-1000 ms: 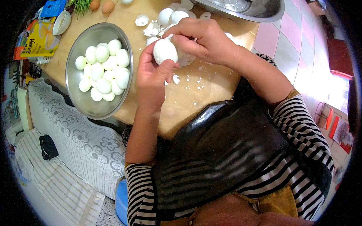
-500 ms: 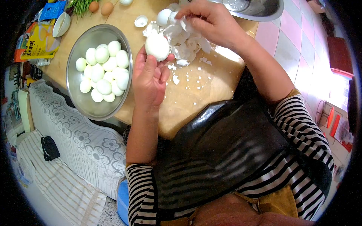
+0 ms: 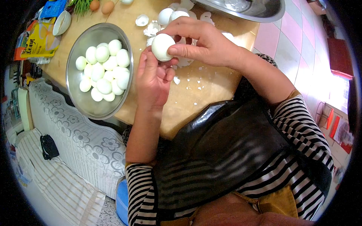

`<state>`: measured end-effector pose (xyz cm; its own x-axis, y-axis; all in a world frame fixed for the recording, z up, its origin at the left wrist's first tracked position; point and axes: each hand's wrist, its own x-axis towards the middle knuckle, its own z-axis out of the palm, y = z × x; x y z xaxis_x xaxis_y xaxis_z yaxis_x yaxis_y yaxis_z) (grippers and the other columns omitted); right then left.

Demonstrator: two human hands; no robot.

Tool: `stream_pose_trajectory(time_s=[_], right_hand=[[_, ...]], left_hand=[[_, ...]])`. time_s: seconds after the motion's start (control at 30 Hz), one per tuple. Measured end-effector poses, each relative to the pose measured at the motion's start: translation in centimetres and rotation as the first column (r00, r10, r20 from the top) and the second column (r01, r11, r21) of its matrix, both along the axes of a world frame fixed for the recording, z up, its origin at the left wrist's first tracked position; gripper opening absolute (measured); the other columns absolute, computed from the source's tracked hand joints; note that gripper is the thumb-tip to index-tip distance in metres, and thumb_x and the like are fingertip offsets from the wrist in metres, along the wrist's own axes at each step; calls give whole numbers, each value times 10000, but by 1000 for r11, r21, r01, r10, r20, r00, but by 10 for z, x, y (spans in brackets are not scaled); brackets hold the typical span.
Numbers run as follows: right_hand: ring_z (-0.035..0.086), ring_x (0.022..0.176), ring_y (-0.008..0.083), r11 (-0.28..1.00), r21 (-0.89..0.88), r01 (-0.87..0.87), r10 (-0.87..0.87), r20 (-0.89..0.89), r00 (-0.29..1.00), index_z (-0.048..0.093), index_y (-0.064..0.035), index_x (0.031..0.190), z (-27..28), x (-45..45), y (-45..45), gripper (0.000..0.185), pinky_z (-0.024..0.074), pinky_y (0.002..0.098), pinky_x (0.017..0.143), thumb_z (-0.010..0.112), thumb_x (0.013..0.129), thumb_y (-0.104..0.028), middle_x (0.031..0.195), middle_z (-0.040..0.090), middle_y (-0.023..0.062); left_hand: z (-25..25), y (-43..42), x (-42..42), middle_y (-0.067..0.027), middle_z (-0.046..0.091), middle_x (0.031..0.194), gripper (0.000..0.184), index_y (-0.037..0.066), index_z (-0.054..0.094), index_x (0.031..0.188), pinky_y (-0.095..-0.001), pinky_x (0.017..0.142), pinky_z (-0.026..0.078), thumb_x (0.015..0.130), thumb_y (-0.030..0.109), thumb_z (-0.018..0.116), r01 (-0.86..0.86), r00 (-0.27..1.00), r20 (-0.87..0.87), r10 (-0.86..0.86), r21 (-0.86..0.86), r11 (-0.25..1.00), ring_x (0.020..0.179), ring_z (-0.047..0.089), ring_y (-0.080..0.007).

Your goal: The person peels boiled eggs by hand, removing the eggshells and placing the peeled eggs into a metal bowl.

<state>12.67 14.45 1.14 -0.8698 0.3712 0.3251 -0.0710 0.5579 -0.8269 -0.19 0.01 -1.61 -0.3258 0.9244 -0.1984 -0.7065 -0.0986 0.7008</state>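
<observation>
Egg [image 3: 162, 46] sits between left hand [image 3: 154, 80] and right hand [image 3: 206, 40], touching both.

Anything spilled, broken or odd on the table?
Only mess: shell bits are strewn on the bare table beside the hands, and broken shells lie loose farther back. Untidy, but probably just from peeling. The eggs visible in the steel bowl look whole.

There are two hands [image 3: 154, 83] [image 3: 207, 40], one held egg [image 3: 161, 46], two brown eggs [image 3: 108, 7] [image 3: 94, 5] and fifteen-plus pale eggs [image 3: 97, 72] in one bowl [image 3: 88, 104].
</observation>
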Motion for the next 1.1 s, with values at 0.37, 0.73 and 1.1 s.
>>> stream_pose_trajectory(time_s=[0.37,0.73,1.1], right_hand=[[603,770,180,987,103,126,-130,39,991,639,-60,1158,7,2,-5,392,480,299,662,725,832,-259,931,647,76],[637,848,268,972,231,49,-45,-25,999,627,-63,1188,2,3,-7,356,510,342,743,674,866,-208,963,641,120],[636,816,206,993,96,70,-66,-39,997,637,-76,1176,5,2,-9,295,510,317,728,624,900,-177,937,635,108]], left_hand=[[8,5,9,-126,534,1146,464,7,393,1257,-245,623,500,875,67,649,-13,934,-357,2,-30,999,934,581,-183],[6,4,12,-110,567,1138,437,8,424,1241,-265,702,554,891,130,656,-46,891,-453,26,-33,998,963,592,-165],[3,6,7,-137,563,1164,424,-2,409,1238,-319,775,570,881,24,637,-19,908,-418,22,11,1000,991,613,-208]])
